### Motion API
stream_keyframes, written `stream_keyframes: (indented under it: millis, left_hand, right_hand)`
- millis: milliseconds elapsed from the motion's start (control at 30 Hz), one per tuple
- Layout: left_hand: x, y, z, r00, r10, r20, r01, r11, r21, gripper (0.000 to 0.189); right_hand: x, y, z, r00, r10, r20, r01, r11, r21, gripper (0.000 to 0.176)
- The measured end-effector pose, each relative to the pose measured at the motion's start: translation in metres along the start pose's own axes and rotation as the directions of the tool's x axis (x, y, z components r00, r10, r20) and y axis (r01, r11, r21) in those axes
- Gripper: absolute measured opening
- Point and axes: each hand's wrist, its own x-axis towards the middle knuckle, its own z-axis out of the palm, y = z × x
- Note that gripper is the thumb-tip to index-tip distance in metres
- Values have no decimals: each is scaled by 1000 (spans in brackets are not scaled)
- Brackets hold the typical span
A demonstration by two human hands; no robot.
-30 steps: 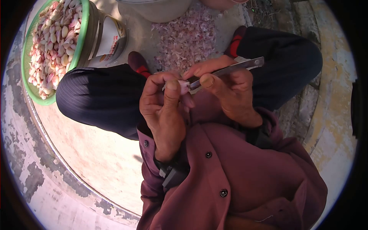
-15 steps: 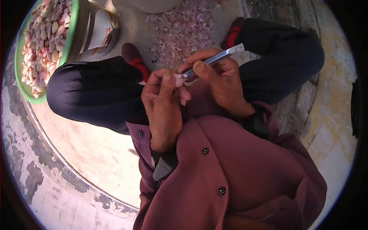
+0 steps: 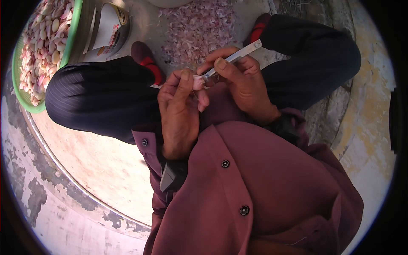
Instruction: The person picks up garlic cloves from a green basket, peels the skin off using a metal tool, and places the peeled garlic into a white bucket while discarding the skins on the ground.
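Observation:
Pinched between the thumb and fingers of my left hand (image 3: 180, 119) is a pale pink garlic clove (image 3: 198, 82). My right hand (image 3: 251, 91) grips a slim silver metal knife (image 3: 238, 56), its handle slanting up to the right past the fingers. The knife's tip meets the right end of the clove, and fingers partly hide the blade. Both hands are close together above my lap, with the right thumb lying along the knife.
A green basket (image 3: 70, 46) heaped with garlic cloves (image 3: 46, 42) stands at upper left, beside a bucket with a white label (image 3: 106, 32). Garlic skins (image 3: 199, 29) litter the ground between my feet. A round pale object (image 3: 170, 2) shows at the top edge.
The view has shifted slightly. The knife has turned a little, its handle end now lower and further left. The clove stays in the left hand, with the knife tip still against it.

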Motion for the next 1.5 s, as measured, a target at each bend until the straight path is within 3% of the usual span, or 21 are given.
stream_keyframes:
  millis: [67, 367, 533, 633, 700, 767, 833, 900, 1133, 1200, 1233, 1300, 1400, 1433, 1500]
  left_hand:
    - [-1, -1, 4, 994, 80, -72, -73, 993, 97, 22]
    - [-4, -1, 13, 979, 183, -88, -151, 946, 287, 19]
    - [-3, -7, 9, 974, 219, -49, -195, 935, 297, 17]
    - [-4, -7, 8, 973, 229, -20, -214, 936, 280, 17]
    - [-4, -7, 7, 975, 224, -17, -211, 940, 270, 16]
    - [1, -6, 10, 973, 227, -38, -218, 963, 160, 16]
    - [2, -6, 13, 966, 246, -78, -231, 959, 164, 17]
    - [2, -6, 12, 959, 257, -116, -235, 957, 170, 19]
    - [0, -9, 6, 956, 292, -28, -266, 903, 337, 24]
    - [-1, -4, 5, 964, 262, -41, -233, 911, 339, 25]
    - [-2, -2, 7, 960, 278, -21, -243, 872, 426, 27]
    - [-3, 1, 9, 955, 297, 0, -256, 823, 507, 29]
    - [-4, 2, 12, 948, 316, 39, -274, 748, 605, 34]
    - [-4, 0, 14, 920, 387, 62, -330, 678, 657, 35]
    - [-4, 1, 17, 885, 457, 86, -379, 601, 703, 36]
  right_hand:
    - [1, -3, 2, 1000, 20, -8, -20, 1000, 13, 17]
    - [-1, -3, 2, 992, 122, -18, -118, 982, 147, 20]
    - [-4, -4, 2, 979, 198, -45, -185, 962, 203, 19]
    - [-4, -5, 1, 968, 251, 15, -244, 924, 294, 20]
    - [-3, -10, 8, 994, 103, -19, -99, 983, 157, 20]
    - [-3, -12, 9, 993, 110, -41, -103, 984, 147, 19]
    - [-1, -11, 9, 991, 115, -62, -105, 984, 141, 18]
    - [1, -7, 7, 998, -32, -49, 34, 998, 45, 16]
    - [2, -7, 6, 997, -71, -40, 74, 994, 86, 17]
    - [6, -1, -9, 984, -61, -167, 58, 998, -23, 17]
    - [8, 1, -17, 984, -61, -167, 58, 998, -24, 17]
    - [11, -1, -27, 962, -131, -240, 74, 969, -236, 19]
    - [4, -20, -17, 987, -121, -110, 75, 933, -352, 19]
    - [2, -24, -14, 986, -125, -113, 77, 931, -357, 19]
    - [0, -29, -6, 969, -240, 55, 242, 892, -380, 19]
